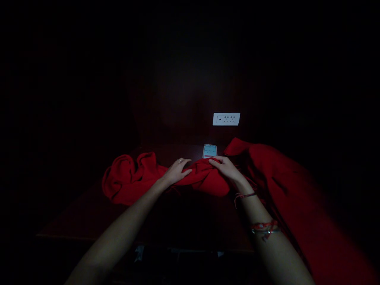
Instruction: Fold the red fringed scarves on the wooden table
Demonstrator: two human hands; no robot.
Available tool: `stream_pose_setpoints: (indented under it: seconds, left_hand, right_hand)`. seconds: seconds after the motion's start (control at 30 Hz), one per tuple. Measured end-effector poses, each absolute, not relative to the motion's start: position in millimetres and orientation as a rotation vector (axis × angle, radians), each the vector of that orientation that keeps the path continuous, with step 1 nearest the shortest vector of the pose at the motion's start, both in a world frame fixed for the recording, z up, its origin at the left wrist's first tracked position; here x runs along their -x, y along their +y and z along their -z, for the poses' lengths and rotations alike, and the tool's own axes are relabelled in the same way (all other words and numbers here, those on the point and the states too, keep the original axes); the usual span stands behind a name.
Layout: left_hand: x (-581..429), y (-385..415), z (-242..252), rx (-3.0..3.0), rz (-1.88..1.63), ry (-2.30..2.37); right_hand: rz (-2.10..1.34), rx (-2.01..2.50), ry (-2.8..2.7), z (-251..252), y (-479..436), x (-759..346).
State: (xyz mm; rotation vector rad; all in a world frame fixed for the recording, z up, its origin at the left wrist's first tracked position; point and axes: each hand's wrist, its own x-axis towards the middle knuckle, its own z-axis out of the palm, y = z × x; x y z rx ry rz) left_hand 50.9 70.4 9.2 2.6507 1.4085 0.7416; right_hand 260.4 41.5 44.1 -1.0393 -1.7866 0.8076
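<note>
A bunched red cloth (208, 180) lies across the dark table, its left end heaped in loose folds. My left hand (177, 172) rests on its middle, thumb and fingers stretched out and apart, with a ring on one finger. On the other side, my right hand (226, 168) has its thumb pressed on top of the cloth and the fingers curled behind it, gripping a fold. Bracelets circle my right wrist and forearm. Just beyond the right hand lies a phone (210, 150) with its screen lit. Whether the cloth is a garment I cannot tell.
A larger red fabric (292, 198) spreads along the right side, running down toward me. White wall sockets (226, 119) sit on the dark wall behind the table (89, 221). Pale objects show dimly below the table's front edge. Deep shadow hides everything else.
</note>
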Motion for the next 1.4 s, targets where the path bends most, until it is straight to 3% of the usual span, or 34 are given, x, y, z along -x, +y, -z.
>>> stream_pose_setpoints:
  seconds: [0.23,0.4,0.63,0.77,0.97,1.1,1.2,1.4]
  left_hand:
    - [-53.3,71.8,-15.5,-2.411,-0.92,1.145]
    - [-38.7,77.3,-37.0,-2.201,-1.294,1.135]
    - [-35.7,66.2,-53.2,-1.934,-1.377,1.082]
    - [-24.9,64.2,-64.0,-1.769,-1.509,1.076]
    - [33.2,84.2,-73.1,-1.085,-2.094,1.182]
    - [58.9,97.9,-62.3,-0.834,-2.126,1.306]
    - [61.5,101.1,-55.5,-0.826,-2.078,1.335]
    - [56.6,93.7,-60.8,-1.082,-1.919,1.413]
  right_hand:
    - [-0.494,1.067,-1.806,-46.6,44.8,-260.3]
    - [-0.087,1.492,-1.802,-49.6,39.7,-262.0]
    - [0.318,1.938,-1.868,-46.7,32.8,-252.4]
    - [0.378,1.998,-1.794,-52.0,28.8,-253.2]
    - [0.167,1.957,-1.745,-54.4,33.8,-272.8]
    - [0.003,1.905,-1.724,-55.9,40.8,-286.6]
    - [0.044,1.852,-1.741,-79.7,39.8,-294.4]
    - [0.375,1.847,-1.661,-179.3,20.1,-322.1]
